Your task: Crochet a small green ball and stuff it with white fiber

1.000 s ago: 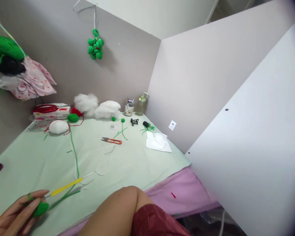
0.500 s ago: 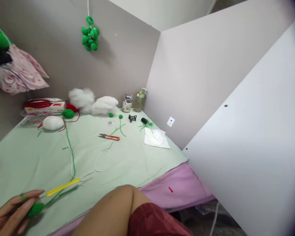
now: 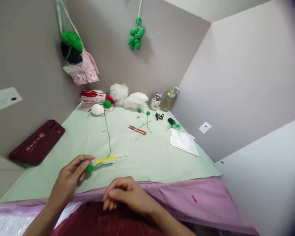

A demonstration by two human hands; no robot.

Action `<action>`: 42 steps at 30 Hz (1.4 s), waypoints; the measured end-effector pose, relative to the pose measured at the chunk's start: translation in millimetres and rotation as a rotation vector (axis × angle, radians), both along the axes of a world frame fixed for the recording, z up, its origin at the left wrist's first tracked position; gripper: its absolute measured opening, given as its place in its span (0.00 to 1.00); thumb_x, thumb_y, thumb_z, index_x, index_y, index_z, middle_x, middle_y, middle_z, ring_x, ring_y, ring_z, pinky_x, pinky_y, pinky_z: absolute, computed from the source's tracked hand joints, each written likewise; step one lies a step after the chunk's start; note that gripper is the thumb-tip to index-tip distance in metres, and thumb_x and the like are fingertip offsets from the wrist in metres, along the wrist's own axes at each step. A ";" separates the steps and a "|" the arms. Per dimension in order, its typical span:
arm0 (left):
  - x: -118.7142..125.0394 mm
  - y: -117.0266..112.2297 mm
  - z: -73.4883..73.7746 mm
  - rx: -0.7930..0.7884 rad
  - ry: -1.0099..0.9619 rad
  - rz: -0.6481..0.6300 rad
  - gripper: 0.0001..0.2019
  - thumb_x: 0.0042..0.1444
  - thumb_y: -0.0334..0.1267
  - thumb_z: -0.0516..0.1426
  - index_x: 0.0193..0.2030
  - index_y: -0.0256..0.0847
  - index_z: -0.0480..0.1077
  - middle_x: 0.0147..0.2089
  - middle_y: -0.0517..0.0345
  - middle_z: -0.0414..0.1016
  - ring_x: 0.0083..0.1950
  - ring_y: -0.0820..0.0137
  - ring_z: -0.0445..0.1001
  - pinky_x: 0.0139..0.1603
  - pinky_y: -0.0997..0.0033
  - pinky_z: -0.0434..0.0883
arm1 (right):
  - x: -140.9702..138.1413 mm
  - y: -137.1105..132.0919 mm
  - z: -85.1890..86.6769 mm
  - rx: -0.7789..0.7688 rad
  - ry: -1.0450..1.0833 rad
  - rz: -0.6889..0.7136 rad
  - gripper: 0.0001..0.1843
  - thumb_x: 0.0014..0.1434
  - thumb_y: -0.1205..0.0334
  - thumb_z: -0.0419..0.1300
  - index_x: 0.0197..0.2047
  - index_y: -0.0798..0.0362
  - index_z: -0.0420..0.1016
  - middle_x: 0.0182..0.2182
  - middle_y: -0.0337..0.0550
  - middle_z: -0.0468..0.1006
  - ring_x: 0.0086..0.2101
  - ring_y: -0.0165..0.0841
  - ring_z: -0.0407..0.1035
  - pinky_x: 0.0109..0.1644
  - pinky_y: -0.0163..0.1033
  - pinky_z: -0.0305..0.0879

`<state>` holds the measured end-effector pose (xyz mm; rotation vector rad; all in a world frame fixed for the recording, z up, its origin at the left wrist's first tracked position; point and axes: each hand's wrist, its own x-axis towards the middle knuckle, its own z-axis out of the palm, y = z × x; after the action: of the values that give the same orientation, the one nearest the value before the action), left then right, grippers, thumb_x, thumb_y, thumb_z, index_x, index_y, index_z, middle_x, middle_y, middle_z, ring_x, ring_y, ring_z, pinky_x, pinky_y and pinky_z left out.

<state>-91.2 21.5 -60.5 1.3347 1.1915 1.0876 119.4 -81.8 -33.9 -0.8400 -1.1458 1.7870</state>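
Observation:
My left hand is closed over the light green cloth, pinching a small green crochet piece between thumb and fingers. A crochet hook with a yellow handle sticks out to the right from the same fingers, its metal shaft at the piece. Green yarn runs from the work to a green yarn ball at the back, and a loop of it circles a left finger. Over my lap, my right hand hangs with loosely bent fingers, and nothing shows in it.
Orange-handled thread snips lie mid-table. White stuffing, a white yarn ball, a pen cup and a bottle stand along the back. At left a dark red phone leans on the wall; white paper lies right.
My view has swung left, bringing the phone into sight. My right hand has come into view over my lap, while my left still holds the crochet piece with the hook. The bare knee is gone from view.

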 end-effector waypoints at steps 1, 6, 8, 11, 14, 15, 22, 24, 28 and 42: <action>2.2 -1.9 4.9 -0.004 0.002 -0.028 0.23 0.58 0.58 0.64 0.46 0.39 0.79 0.23 0.67 0.62 0.23 0.75 0.57 0.26 0.76 0.56 | 7.4 1.6 -7.1 -0.008 -0.041 -0.142 0.21 0.62 0.42 0.68 0.34 0.54 0.80 0.28 0.37 0.79 0.27 0.23 0.70 0.39 0.30 0.69; 4.2 -3.6 9.9 0.003 0.007 -0.075 0.21 0.62 0.56 0.62 0.47 0.38 0.78 0.23 0.69 0.58 0.25 0.75 0.55 0.28 0.74 0.53 | 17.1 -19.5 -37.0 0.284 -0.387 -0.220 0.17 0.71 0.50 0.59 0.41 0.54 0.81 0.29 0.42 0.82 0.28 0.28 0.72 0.36 0.33 0.67; 3.5 -2.9 8.3 0.007 0.008 -0.077 0.21 0.62 0.55 0.61 0.47 0.38 0.78 0.23 0.68 0.58 0.25 0.74 0.56 0.28 0.74 0.53 | 16.8 -23.1 -40.0 0.569 -0.545 -0.273 0.15 0.73 0.56 0.55 0.45 0.54 0.80 0.31 0.44 0.83 0.30 0.30 0.74 0.37 0.34 0.68; 3.3 -2.4 7.1 0.014 0.009 -0.085 0.20 0.62 0.55 0.61 0.47 0.38 0.78 0.23 0.67 0.60 0.24 0.74 0.56 0.28 0.73 0.52 | 18.8 -15.0 -36.5 0.957 -0.809 -0.369 0.14 0.75 0.63 0.51 0.50 0.53 0.78 0.34 0.46 0.83 0.33 0.32 0.75 0.38 0.35 0.67; 3.5 -2.8 6.8 0.018 0.008 -0.092 0.20 0.63 0.55 0.61 0.47 0.38 0.78 0.22 0.68 0.57 0.24 0.74 0.54 0.28 0.73 0.51 | 20.2 -0.5 -33.5 1.068 -1.071 -0.390 0.13 0.75 0.66 0.51 0.46 0.52 0.77 0.32 0.44 0.80 0.32 0.34 0.73 0.37 0.37 0.64; 3.5 -3.0 6.6 0.018 0.007 -0.095 0.20 0.63 0.55 0.61 0.48 0.38 0.78 0.22 0.69 0.56 0.24 0.74 0.54 0.28 0.73 0.51 | 19.9 3.6 -33.9 1.049 -1.116 -0.382 0.13 0.74 0.66 0.52 0.44 0.51 0.77 0.32 0.43 0.80 0.32 0.33 0.73 0.36 0.37 0.64; 1.5 -1.8 3.0 0.008 -0.011 -0.121 0.21 0.64 0.55 0.60 0.49 0.38 0.77 0.22 0.69 0.57 0.24 0.74 0.54 0.28 0.73 0.51 | 15.4 10.7 -42.3 0.956 -1.142 -0.358 0.09 0.71 0.68 0.56 0.41 0.50 0.76 0.33 0.41 0.79 0.34 0.32 0.73 0.39 0.35 0.62; 1.1 -1.4 3.0 0.005 -0.016 -0.125 0.21 0.64 0.55 0.60 0.49 0.38 0.77 0.22 0.69 0.56 0.24 0.74 0.54 0.28 0.73 0.51 | 15.3 10.1 -41.5 0.945 -1.135 -0.357 0.09 0.71 0.69 0.56 0.41 0.50 0.76 0.34 0.41 0.79 0.34 0.32 0.73 0.39 0.35 0.62; 1.0 -3.0 6.2 0.000 -0.036 -0.128 0.20 0.64 0.54 0.60 0.49 0.38 0.78 0.21 0.70 0.56 0.24 0.74 0.54 0.28 0.73 0.52 | 14.5 10.2 -39.0 0.919 -1.140 -0.348 0.10 0.71 0.68 0.55 0.41 0.50 0.76 0.33 0.41 0.79 0.34 0.32 0.73 0.39 0.35 0.61; 15.1 -10.2 33.5 -0.136 -0.254 -0.104 0.17 0.59 0.52 0.64 0.44 0.39 0.78 0.29 0.65 0.69 0.22 0.80 0.53 0.27 0.76 0.52 | 16.2 26.2 -8.8 0.415 -0.788 -0.246 0.06 0.65 0.63 0.63 0.45 0.52 0.78 0.31 0.38 0.77 0.32 0.31 0.68 0.40 0.37 0.62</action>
<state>-76.1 11.3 -27.0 1.1047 0.9798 1.0476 135.6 -55.5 -42.7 -1.4008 -1.7339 0.9559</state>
